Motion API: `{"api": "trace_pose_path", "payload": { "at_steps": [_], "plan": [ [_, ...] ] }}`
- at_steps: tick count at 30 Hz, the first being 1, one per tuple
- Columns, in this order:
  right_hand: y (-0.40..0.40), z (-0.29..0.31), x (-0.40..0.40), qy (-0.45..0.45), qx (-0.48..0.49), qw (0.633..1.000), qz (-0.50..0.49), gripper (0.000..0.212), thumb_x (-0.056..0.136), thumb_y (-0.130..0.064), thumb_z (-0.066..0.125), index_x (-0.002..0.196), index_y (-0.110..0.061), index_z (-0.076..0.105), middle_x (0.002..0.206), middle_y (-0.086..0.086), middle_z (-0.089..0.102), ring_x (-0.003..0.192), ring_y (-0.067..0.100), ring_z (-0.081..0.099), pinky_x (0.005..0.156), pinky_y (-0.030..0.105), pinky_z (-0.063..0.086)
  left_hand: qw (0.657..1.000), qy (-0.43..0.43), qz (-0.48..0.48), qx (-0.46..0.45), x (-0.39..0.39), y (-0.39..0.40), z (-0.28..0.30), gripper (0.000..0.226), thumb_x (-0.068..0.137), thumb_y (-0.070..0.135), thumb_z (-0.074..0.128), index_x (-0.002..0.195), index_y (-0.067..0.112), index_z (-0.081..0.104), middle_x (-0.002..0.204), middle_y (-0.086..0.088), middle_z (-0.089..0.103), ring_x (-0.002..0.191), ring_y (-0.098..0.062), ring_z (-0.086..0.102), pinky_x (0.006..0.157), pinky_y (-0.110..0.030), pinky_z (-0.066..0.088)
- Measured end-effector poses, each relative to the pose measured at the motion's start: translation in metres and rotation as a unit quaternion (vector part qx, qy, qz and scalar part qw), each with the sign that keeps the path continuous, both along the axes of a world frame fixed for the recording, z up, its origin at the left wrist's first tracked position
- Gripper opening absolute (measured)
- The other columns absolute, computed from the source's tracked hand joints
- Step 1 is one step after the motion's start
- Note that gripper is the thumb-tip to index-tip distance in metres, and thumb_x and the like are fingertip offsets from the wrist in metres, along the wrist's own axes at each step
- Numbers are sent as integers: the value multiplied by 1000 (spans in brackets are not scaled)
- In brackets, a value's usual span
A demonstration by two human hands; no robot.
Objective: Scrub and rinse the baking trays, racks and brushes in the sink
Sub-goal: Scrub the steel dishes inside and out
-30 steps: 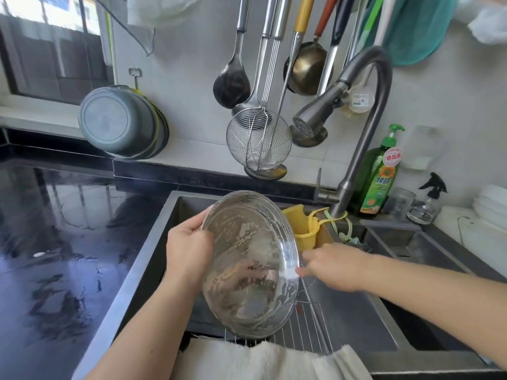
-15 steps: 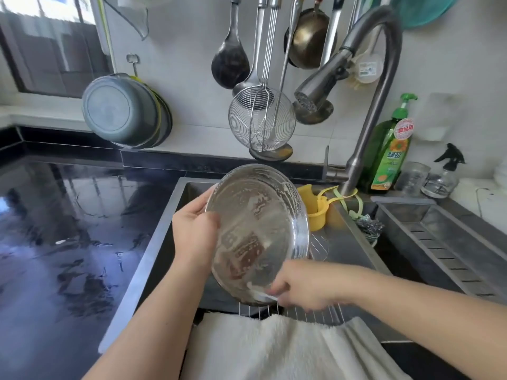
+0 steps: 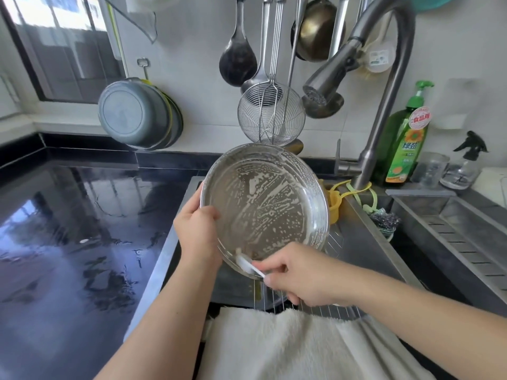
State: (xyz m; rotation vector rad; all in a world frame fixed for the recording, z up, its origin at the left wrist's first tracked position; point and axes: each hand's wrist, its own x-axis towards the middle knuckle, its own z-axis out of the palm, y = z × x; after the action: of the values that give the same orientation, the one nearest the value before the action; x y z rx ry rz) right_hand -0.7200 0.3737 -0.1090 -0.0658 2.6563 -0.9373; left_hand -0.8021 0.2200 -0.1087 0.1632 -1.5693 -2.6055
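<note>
Over the stainless steel sink (image 3: pixel 365 242), your left hand (image 3: pixel 199 234) grips the round, shallow stainless steel baking tray (image 3: pixel 264 208) by its left rim, fingers curled behind and thumb over the edge, holding it tilted up on edge so its soap-streaked inner face looks at you. Your right hand (image 3: pixel 299 272) pinches a small white-handled brush (image 3: pixel 248 266) in curled fingers, its head pressed to the tray's lower inside edge, just beside your left wrist.

The tray hangs clear above a wire rack (image 3: pixel 333 307) lying in the basin, whose near end is hidden under a white terry towel (image 3: pixel 301 349) draped over the sink's front lip. The grey gooseneck tap (image 3: pixel 384 78) points its spray head down behind the tray; no water appears to run.

This looks like scrubbing well under way, rinsing not yet begun. To do it well, work the bristles along the seam where wall meets base, since residue likely lodges there, and turn the tray with your left hand rather than stretching your right wrist. Soap probably makes the steel slippery, so keep your thumb hooked firmly over the rim. Hold the tray low over the basin so drips miss the towel and the wet black countertop (image 3: pixel 68 229).
</note>
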Motion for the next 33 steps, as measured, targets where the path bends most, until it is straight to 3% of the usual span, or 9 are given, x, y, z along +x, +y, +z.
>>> {"api": "trace_pose_path", "payload": {
  "at_steps": [6,10,13,15,19,24,26,30,33],
  "plan": [
    [-32,-7,2,112,-20,993,-10,37,104,-23,54,140,-31,60,57,-11,57,55,14,59,59,27,50,999,-8,33,28,-4,6,-8,69,79,-20,41,109,29,79,88,14,79,71,-1,71,60,-18,55],
    [-11,-16,12,131,103,986,2,34,103,-21,52,133,-27,67,78,-12,53,60,7,43,57,17,35,998,-15,57,33,-14,2,-17,69,76,-15,43,110,31,82,107,6,80,102,-20,74,84,-35,63],
    [3,-11,17,119,154,981,4,37,103,-21,49,137,-27,63,78,-8,47,66,13,44,51,15,30,995,-27,78,48,-15,5,-17,70,76,-17,42,98,37,81,104,10,80,96,-12,74,73,-25,61],
    [-10,-4,14,145,148,978,20,32,103,-22,51,132,-19,64,80,-3,51,76,18,54,60,23,41,994,-28,89,61,-15,7,-17,70,76,-18,41,102,34,81,102,11,80,86,-6,73,67,-19,58],
    [-33,-3,10,179,155,970,49,34,105,-19,49,136,-11,58,111,12,56,110,30,54,92,43,49,989,-50,108,84,-22,3,-23,71,72,-15,42,111,28,82,108,4,80,96,-19,73,85,-32,61],
    [26,-7,28,167,230,958,29,44,105,-25,46,145,-44,48,91,-12,44,91,20,55,72,37,49,990,-73,98,73,-33,-5,-31,75,66,-13,43,109,35,82,94,4,80,88,-26,65,90,-43,56],
    [56,-3,31,149,299,943,-5,51,106,-21,47,147,-51,41,91,-10,44,83,17,54,70,37,52,992,-75,77,61,-34,-5,-32,72,65,-10,44,103,37,82,94,-3,78,83,-26,55,84,-45,55],
    [102,5,6,170,389,902,-77,69,101,-1,47,151,-47,37,85,-8,36,73,13,47,57,30,42,997,-74,19,24,-29,1,-32,65,67,-7,45,94,37,83,88,-10,62,81,-29,49,79,-45,51],
    [115,3,-8,173,389,901,-81,67,101,-1,46,153,-43,37,87,-8,37,71,10,43,55,25,33,997,-73,17,24,-30,2,-32,66,70,-10,44,95,36,84,99,-9,76,90,-34,66,93,-59,57]
  ]
}}
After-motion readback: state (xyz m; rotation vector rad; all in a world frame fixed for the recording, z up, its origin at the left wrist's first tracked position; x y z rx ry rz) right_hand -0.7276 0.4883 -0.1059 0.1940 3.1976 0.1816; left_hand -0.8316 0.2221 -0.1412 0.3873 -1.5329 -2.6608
